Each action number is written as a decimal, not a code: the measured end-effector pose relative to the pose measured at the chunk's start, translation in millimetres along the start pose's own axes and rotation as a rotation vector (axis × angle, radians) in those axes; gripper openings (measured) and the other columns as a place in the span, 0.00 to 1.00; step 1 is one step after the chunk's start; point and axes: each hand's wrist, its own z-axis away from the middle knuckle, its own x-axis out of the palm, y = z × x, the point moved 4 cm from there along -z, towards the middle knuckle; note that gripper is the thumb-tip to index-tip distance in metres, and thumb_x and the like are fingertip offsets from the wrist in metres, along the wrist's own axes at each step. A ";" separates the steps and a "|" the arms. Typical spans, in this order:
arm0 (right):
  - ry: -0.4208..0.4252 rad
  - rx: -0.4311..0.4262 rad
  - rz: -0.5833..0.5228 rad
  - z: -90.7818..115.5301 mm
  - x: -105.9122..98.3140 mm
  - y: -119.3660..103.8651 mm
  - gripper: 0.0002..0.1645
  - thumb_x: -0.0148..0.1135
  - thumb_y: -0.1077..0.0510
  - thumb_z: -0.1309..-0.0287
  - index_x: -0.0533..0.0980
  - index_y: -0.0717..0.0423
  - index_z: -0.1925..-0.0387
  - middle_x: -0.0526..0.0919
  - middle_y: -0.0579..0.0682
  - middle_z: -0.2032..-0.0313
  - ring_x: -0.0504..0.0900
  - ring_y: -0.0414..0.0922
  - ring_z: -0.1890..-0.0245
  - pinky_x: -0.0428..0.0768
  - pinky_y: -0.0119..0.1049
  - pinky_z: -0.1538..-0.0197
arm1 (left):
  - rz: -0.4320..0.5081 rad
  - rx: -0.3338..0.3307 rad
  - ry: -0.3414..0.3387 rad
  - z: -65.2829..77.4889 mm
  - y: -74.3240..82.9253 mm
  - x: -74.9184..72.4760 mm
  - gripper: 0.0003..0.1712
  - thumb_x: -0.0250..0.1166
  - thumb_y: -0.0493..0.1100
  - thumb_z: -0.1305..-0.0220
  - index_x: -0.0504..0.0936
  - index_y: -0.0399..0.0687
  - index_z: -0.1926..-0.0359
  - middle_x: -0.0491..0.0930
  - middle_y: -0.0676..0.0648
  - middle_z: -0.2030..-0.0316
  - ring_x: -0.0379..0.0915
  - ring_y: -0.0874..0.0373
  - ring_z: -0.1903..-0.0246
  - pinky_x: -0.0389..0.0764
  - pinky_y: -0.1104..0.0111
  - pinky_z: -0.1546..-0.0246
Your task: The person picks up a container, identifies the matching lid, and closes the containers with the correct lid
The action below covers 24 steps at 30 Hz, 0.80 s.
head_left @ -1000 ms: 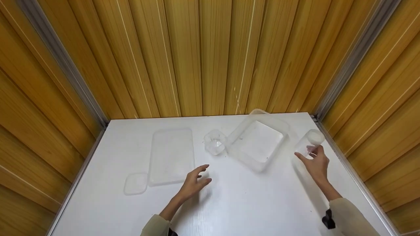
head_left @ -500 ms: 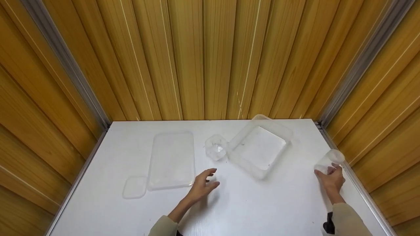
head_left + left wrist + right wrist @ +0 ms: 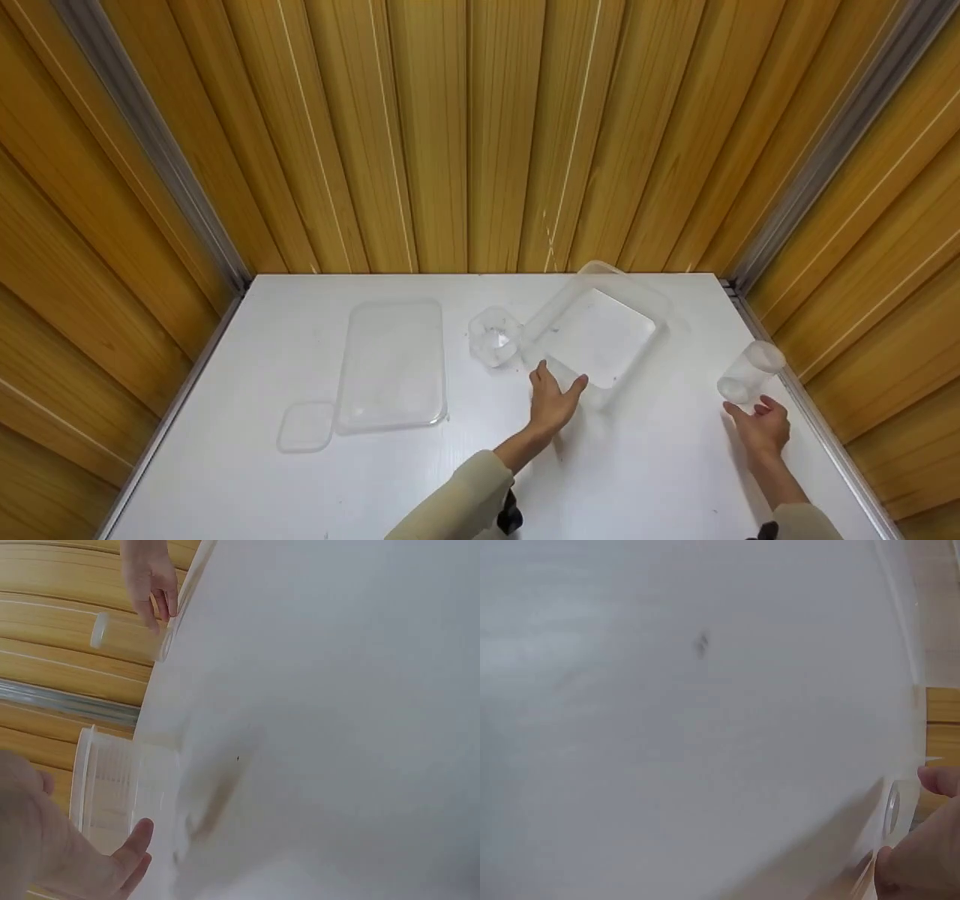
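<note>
Over the near side of a clear rectangular plastic box is my left hand, its thumb and fingers spread; whether they touch the wall cannot be told. The left wrist view shows the box beyond that hand. A clear cylindrical jar stands upright at the table's right edge. Just in front of it, my right hand has its thumb and fingers parted, with a narrow gap to the jar. The right wrist view catches only the jar's base beside the fingers.
Left of the box stands a small clear many-sided container, close to its corner. Farther left lie a large rectangular translucent lid and a small square lid. Wood-patterned walls enclose the white table.
The right hand carried the jar to the table's right edge, then let go and drew back slightly. My left hand moved rightward from beside the large lid to the box's near side.
</note>
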 end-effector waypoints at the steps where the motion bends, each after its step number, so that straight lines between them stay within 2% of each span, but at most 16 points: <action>1: 0.003 0.016 -0.019 4.7 -1.0 -0.2 0.44 0.62 0.58 0.34 0.54 0.74 0.27 0.64 0.73 0.34 0.67 0.61 0.38 0.72 0.32 0.46 | 0.009 -0.004 0.018 0.0 -0.7 3.0 0.52 0.66 0.53 0.33 0.49 0.26 0.24 0.57 0.28 0.31 0.62 0.32 0.31 0.67 0.47 0.28; 4: -0.010 0.029 -0.053 14.5 0.7 -3.2 0.37 0.60 0.57 0.32 0.60 0.69 0.28 0.68 0.68 0.35 0.73 0.41 0.48 0.68 0.14 0.59 | 0.064 -0.026 0.071 -3.5 -3.8 8.1 0.54 0.68 0.50 0.37 0.49 0.26 0.24 0.56 0.26 0.30 0.61 0.32 0.30 0.66 0.47 0.27; 6: -0.051 0.014 -0.070 18.6 3.5 -5.6 0.34 0.59 0.57 0.31 0.64 0.68 0.30 0.72 0.62 0.38 0.72 0.28 0.56 0.69 0.10 0.62 | 0.106 -0.047 0.099 -6.9 -3.7 9.3 0.54 0.68 0.50 0.37 0.48 0.27 0.24 0.54 0.26 0.29 0.58 0.32 0.28 0.64 0.48 0.26; 8: -0.124 -0.012 -0.093 21.9 7.7 -7.5 0.33 0.61 0.56 0.30 0.66 0.69 0.31 0.79 0.51 0.44 0.70 0.20 0.62 0.73 0.10 0.59 | 0.141 -0.079 0.113 -10.5 -2.0 10.5 0.55 0.67 0.50 0.36 0.46 0.27 0.23 0.53 0.26 0.28 0.56 0.32 0.26 0.62 0.48 0.25; 12: -0.346 -0.070 -0.155 28.0 24.2 -16.6 0.35 0.62 0.57 0.29 0.64 0.73 0.30 0.82 0.31 0.56 0.75 0.18 0.60 0.77 0.13 0.53 | 0.164 -0.147 0.111 -16.8 4.8 5.0 0.53 0.62 0.48 0.34 0.42 0.27 0.22 0.50 0.25 0.26 0.50 0.32 0.24 0.58 0.49 0.22; 14: -0.429 -0.088 -0.169 30.0 31.4 -22.8 0.37 0.60 0.56 0.28 0.61 0.75 0.28 0.82 0.31 0.52 0.76 0.17 0.58 0.76 0.13 0.50 | 0.158 -0.165 0.102 -17.4 8.6 0.6 0.52 0.61 0.48 0.33 0.42 0.27 0.22 0.50 0.25 0.26 0.49 0.32 0.23 0.57 0.49 0.22; 16: -0.460 -0.088 -0.172 31.1 35.7 -28.7 0.38 0.56 0.55 0.25 0.57 0.73 0.26 0.81 0.42 0.41 0.76 0.16 0.56 0.76 0.14 0.45 | 0.142 -0.181 0.086 -15.5 10.7 -3.6 0.50 0.59 0.48 0.31 0.42 0.28 0.21 0.50 0.26 0.25 0.48 0.33 0.23 0.56 0.50 0.21; 18: -0.478 -0.069 -0.173 31.2 38.2 -33.0 0.40 0.51 0.51 0.23 0.52 0.70 0.23 0.72 0.53 0.29 0.75 0.20 0.47 0.73 0.19 0.36 | 0.121 -0.191 0.070 -11.3 11.7 -7.6 0.49 0.57 0.48 0.30 0.43 0.28 0.21 0.51 0.26 0.25 0.48 0.32 0.23 0.57 0.49 0.22; 20: -0.494 -0.048 -0.183 30.7 39.6 -35.5 0.43 0.45 0.47 0.21 0.44 0.67 0.20 0.54 0.59 0.21 0.70 0.30 0.31 0.65 0.28 0.26 | 0.102 -0.203 0.051 -5.5 11.1 -11.1 0.48 0.56 0.48 0.29 0.44 0.29 0.21 0.52 0.26 0.25 0.49 0.32 0.24 0.58 0.48 0.22; 22: -0.514 -0.032 -0.198 30.3 40.3 -36.2 0.46 0.41 0.42 0.21 0.37 0.63 0.19 0.40 0.58 0.18 0.54 0.42 0.20 0.55 0.37 0.21 | 0.070 -0.205 0.040 0.2 8.6 -14.8 0.47 0.56 0.48 0.30 0.46 0.28 0.21 0.54 0.26 0.26 0.52 0.32 0.25 0.60 0.47 0.24; 24: -0.531 -0.024 -0.222 30.4 40.2 -35.6 0.47 0.36 0.39 0.21 0.30 0.59 0.20 0.30 0.53 0.18 0.36 0.49 0.18 0.46 0.42 0.19 | 0.035 -0.190 0.031 5.2 5.1 -18.1 0.46 0.55 0.48 0.30 0.48 0.28 0.22 0.56 0.25 0.27 0.56 0.32 0.27 0.66 0.48 0.27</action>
